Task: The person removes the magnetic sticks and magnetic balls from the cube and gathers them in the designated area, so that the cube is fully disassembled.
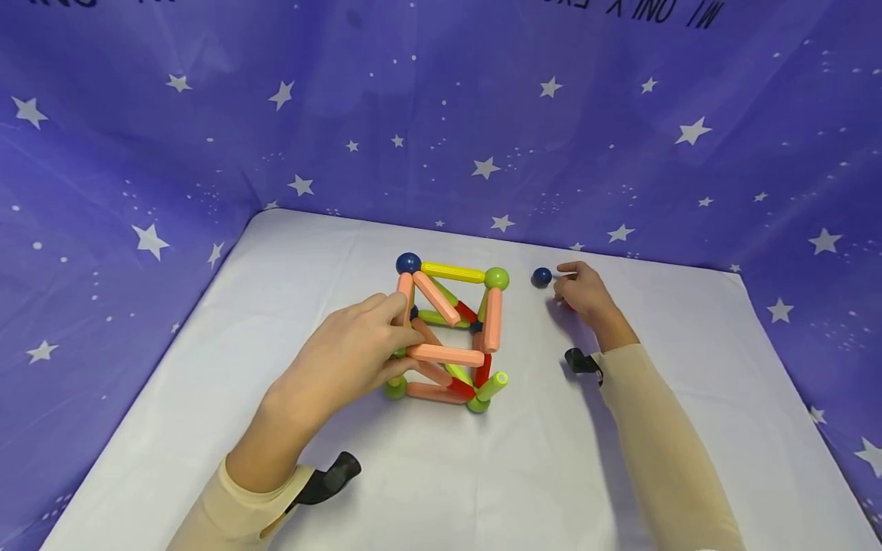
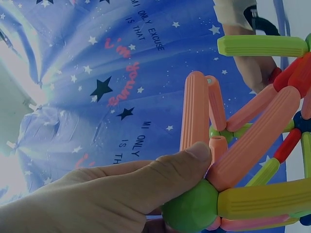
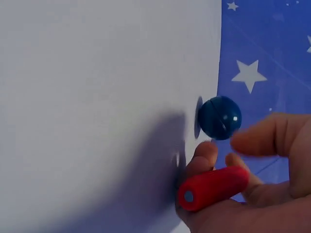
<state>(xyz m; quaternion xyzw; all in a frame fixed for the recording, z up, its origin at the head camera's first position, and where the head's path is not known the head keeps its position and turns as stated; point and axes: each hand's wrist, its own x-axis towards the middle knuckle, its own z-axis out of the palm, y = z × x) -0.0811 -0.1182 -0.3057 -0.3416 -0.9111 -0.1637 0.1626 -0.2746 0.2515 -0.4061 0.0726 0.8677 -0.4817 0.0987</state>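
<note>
A box-like frame of magnetic rods and balls stands on the table, in salmon, yellow, green and red. My left hand grips its near left upper corner. In the left wrist view the thumb presses a salmon rod just by a green ball; the other fingers are mostly hidden behind. To the right of the frame my right hand holds a red magnetic rod in its curled fingers. Its thumb and index finger are spread beside a loose dark blue ball, apart from it.
The white tabletop ends at a blue star-printed cloth behind and at both sides. One green rod sticks up at an angle from the frame's near right ball. Black wrist mounts hang from both sleeves.
</note>
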